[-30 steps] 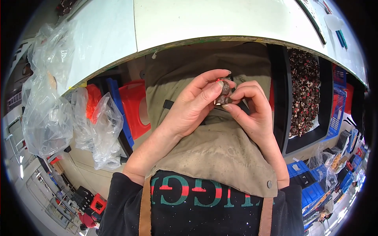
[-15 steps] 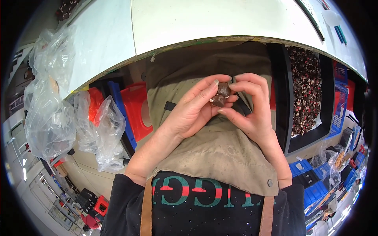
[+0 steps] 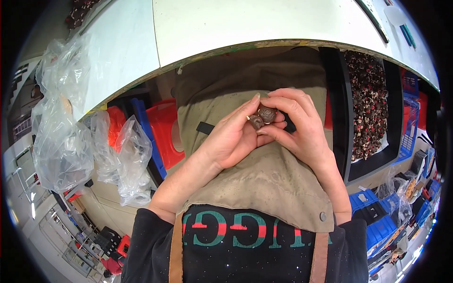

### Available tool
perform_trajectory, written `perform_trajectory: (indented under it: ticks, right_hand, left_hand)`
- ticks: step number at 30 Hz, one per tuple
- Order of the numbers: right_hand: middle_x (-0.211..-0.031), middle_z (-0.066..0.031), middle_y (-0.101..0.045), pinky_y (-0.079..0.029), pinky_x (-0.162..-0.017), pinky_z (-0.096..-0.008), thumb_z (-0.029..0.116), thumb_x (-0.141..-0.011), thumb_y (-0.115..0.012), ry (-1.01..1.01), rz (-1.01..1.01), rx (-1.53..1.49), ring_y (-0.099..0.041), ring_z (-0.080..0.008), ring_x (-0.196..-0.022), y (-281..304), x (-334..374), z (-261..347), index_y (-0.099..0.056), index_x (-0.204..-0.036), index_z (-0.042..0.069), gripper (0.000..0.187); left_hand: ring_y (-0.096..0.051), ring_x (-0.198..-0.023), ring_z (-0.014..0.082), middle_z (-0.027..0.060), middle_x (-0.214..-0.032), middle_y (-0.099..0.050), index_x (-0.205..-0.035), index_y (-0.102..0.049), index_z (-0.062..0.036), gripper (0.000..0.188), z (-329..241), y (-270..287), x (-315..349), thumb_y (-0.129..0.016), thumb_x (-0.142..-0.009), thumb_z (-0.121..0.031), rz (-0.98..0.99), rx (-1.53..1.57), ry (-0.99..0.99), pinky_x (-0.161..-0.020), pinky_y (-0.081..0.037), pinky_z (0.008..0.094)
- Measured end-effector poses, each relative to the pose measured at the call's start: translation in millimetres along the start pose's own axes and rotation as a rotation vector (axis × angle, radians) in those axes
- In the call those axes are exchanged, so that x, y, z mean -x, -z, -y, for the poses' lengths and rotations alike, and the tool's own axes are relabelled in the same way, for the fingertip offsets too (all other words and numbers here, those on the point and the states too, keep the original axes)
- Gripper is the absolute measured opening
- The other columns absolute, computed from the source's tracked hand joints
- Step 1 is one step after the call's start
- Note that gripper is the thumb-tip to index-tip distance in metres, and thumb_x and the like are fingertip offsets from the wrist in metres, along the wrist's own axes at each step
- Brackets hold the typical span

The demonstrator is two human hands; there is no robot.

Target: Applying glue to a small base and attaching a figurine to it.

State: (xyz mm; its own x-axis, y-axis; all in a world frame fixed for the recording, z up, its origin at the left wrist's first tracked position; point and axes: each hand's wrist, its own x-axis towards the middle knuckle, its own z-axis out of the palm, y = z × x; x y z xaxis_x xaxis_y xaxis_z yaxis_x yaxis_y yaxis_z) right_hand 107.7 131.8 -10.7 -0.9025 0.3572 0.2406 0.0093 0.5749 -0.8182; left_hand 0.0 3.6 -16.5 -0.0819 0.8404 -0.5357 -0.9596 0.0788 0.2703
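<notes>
A small dark brown figurine (image 3: pixel 265 115) with a large rounded part and a smaller lobed part is held above my lap, between both hands. My left hand (image 3: pixel 239 131) cups it from beneath, with the thumb along its side. The fingers and thumb of my right hand (image 3: pixel 295 118) pinch it from the other side. Fingers hide part of its edges. Under my hands a khaki apron (image 3: pixel 255 181) is spread over my lap.
A white tabletop (image 3: pixel 245 23) curves in front of me. To my right, a black tray (image 3: pixel 340 118) holds a heap of small dark brown pieces (image 3: pixel 368 104) with red and pale bits. Clear plastic bags (image 3: pixel 63 127), a red stool (image 3: pixel 165 132) and blue crates (image 3: pixel 380 226) stand around.
The figurine has been turned in my fingers, so its rounded part now faces up and its smaller part points left. Both hands stay at the same place over my lap.
</notes>
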Motion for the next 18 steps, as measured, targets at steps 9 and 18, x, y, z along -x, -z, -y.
perform_trajectory:
  ticks: [9,18]
  right_hand:
    - [-0.103,-0.0096,-0.057,-0.045,-0.078,-0.0343,0.01,-0.067,-0.072,-0.038,0.045,-0.06,-0.055,-0.0267,-0.093,-2.5,-0.9,-3.4,-0.06,-0.1,0.006,0.035]
    - [-0.105,-0.0117,-0.057,-0.045,-0.083,-0.0323,0.011,-0.074,-0.066,-0.122,0.048,-0.27,-0.055,-0.0237,-0.098,5.0,0.4,-4.0,-0.06,-0.099,0.002,0.028]
  left_hand:
    - [-0.056,-0.096,0.0161,0.0082,-0.1,-0.059,-0.112,-0.051,-0.0043,0.045,-4.5,1.0,3.9,-0.031,-0.097,-0.042,0.026,-0.031,0.014,-0.088,-0.045,0.0327]
    - [-0.049,-0.113,0.0186,0.0109,-0.118,-0.052,-0.121,-0.047,-0.0012,0.057,-0.3,-5.4,7.7,-0.04,-0.092,-0.05,0.127,-0.261,-0.061,-0.098,-0.038,0.0349]
